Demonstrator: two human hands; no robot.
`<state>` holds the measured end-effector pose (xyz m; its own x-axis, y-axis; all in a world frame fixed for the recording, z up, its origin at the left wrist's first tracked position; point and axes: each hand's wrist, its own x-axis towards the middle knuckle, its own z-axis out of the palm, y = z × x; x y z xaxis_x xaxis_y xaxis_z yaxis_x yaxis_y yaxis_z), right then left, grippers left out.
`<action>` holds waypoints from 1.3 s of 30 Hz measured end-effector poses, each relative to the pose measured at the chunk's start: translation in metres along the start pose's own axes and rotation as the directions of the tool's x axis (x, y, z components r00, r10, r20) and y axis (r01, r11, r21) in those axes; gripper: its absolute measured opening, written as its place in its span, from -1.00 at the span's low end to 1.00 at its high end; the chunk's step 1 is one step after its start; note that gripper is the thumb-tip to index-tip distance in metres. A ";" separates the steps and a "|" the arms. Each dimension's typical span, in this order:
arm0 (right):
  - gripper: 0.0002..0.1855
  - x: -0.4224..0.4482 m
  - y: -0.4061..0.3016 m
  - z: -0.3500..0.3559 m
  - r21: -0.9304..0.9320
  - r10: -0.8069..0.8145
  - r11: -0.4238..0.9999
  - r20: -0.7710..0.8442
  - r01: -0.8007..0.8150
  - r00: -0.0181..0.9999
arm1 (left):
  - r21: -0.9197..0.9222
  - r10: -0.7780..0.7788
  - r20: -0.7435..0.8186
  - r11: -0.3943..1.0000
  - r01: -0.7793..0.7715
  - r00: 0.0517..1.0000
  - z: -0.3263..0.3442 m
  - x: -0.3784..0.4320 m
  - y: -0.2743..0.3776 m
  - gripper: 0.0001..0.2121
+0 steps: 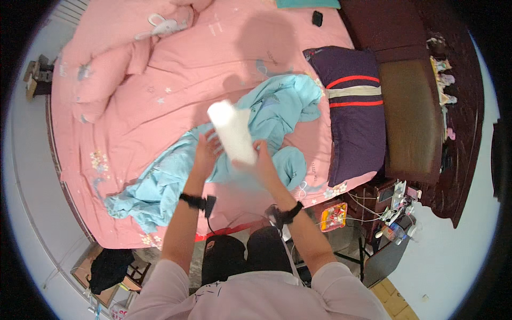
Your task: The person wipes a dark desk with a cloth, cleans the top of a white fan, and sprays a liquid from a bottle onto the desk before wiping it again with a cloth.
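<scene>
A white roll (234, 136), which looks like tissue paper, is held up over the bed and tilted, its upper end glaring in the light. My right hand (262, 162) grips its lower end. My left hand (207, 154) is just left of the roll with fingers spread; whether the fingertips touch it cannot be told. Beneath both hands lies a crumpled light-blue quilt (276, 104) on the pink bedsheet (180, 96). The roll and hands are blurred.
A dark purple striped pillow (356, 132) lies against the brown headboard (412, 120). A bunched pink quilt (104, 80) is at the far left. A black phone-like object (317, 18) rests near the top. Cables, a bottle (396, 232) and an orange tray (334, 217) are at the lower right.
</scene>
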<state>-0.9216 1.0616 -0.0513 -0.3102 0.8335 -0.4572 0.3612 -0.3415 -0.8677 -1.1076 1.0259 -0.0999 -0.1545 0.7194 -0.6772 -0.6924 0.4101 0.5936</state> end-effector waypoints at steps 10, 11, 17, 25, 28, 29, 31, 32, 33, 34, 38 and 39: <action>-0.64 -0.156 -0.122 0.030 0.532 -0.118 0.846 0.150 0.020 0.982 | 0.083 0.272 0.270 0.949 -0.304 0.924 0.036 -0.223 0.098 -0.62; -0.72 -0.167 -0.134 0.034 0.448 -0.115 0.894 0.213 0.008 0.970 | 0.084 0.275 0.279 0.947 -0.309 0.920 0.027 -0.236 0.102 -0.62; -0.79 -0.233 -0.163 0.083 0.346 -0.199 0.932 0.248 0.105 0.948 | 0.139 0.247 0.237 0.948 -0.285 0.939 -0.025 -0.287 0.102 -0.52; -0.67 -0.302 -0.171 0.113 0.635 0.001 0.771 0.061 -0.040 0.998 | 0.038 0.116 0.375 0.989 -0.140 0.920 -0.069 -0.351 0.104 -0.53; -0.61 -0.306 -0.139 0.107 0.575 0.011 0.803 0.247 -0.156 0.969 | 0.032 0.133 0.344 0.988 -0.153 0.930 -0.078 -0.348 0.093 -0.52; -0.61 -0.306 -0.128 0.106 0.576 0.010 0.804 0.239 -0.150 0.971 | 0.024 0.132 0.360 0.988 -0.150 0.924 -0.079 -0.346 0.089 -0.52; -0.57 -0.310 -0.122 0.108 0.598 0.117 0.795 0.023 -0.107 0.993 | 0.018 0.130 0.372 0.989 -0.147 0.919 -0.075 -0.351 0.083 -0.51; -0.57 -0.309 -0.119 0.110 0.599 0.118 0.794 0.020 -0.106 0.993 | 0.021 0.095 0.373 0.994 -0.110 0.923 -0.070 -0.352 0.079 -0.50; -0.56 -0.308 -0.119 0.115 0.783 0.078 0.622 -0.088 0.020 0.993 | 0.026 0.057 0.374 0.997 -0.072 0.926 -0.065 -0.353 0.073 -0.50; -0.55 -0.307 -0.123 0.121 0.901 0.058 0.405 -0.193 0.154 0.979 | 0.027 0.063 0.372 0.997 -0.079 0.926 -0.069 -0.346 0.062 -0.50; -0.56 -0.286 -0.091 0.112 0.984 0.174 -0.017 -0.174 0.180 0.969 | 0.175 -0.050 0.468 0.984 -0.037 0.883 -0.061 -0.351 0.036 -0.53; -0.55 -0.282 -0.087 0.108 0.975 0.227 -0.010 -0.214 0.222 0.950 | 0.279 -0.123 0.493 0.960 -0.023 0.861 -0.059 -0.363 0.038 -0.54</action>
<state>-0.9608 0.8089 0.1323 -0.0248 0.8072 -0.5897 -0.9299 -0.2351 -0.2828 -1.1196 0.7471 0.1431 0.2992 0.8458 -0.4417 -0.4650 0.5334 0.7066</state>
